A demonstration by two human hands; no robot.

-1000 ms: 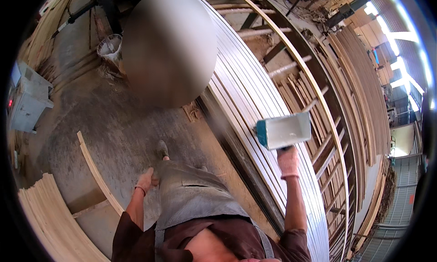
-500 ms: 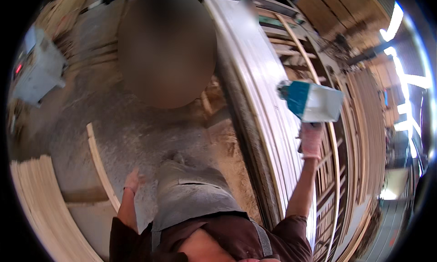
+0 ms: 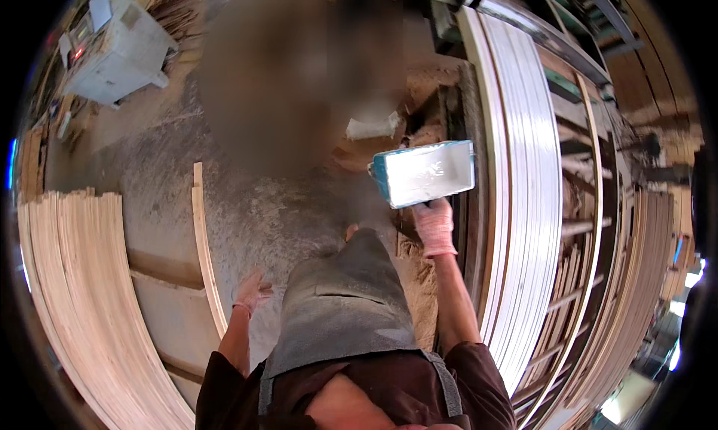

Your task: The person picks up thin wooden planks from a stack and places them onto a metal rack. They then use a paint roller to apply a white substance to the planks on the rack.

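My right hand (image 3: 436, 228), in a pinkish work glove, is closed around the handle of a teal hand-held hopper (image 3: 428, 173). The hopper is box-shaped, with a white interior facing up. It is held in the air, left of a long stack of boards with a shiny white top (image 3: 527, 183). My left hand (image 3: 253, 289), also gloved, hangs low with its fingers apart and holds nothing. Nearest to it is a narrow wooden strip (image 3: 202, 228) at the edge of a rack.
A stack of pale boards (image 3: 82, 273) stands at left. Beyond it is a grey machine cabinet (image 3: 123, 52). More boards (image 3: 636, 280) and a slatted frame lie at far right. Sawdust covers parts of the floor (image 3: 247, 198). A blurred area hides the far middle.
My view has turned right. The hopper has come off from over the white-topped boards to their left, its open top now facing me more. My left hand remains free.
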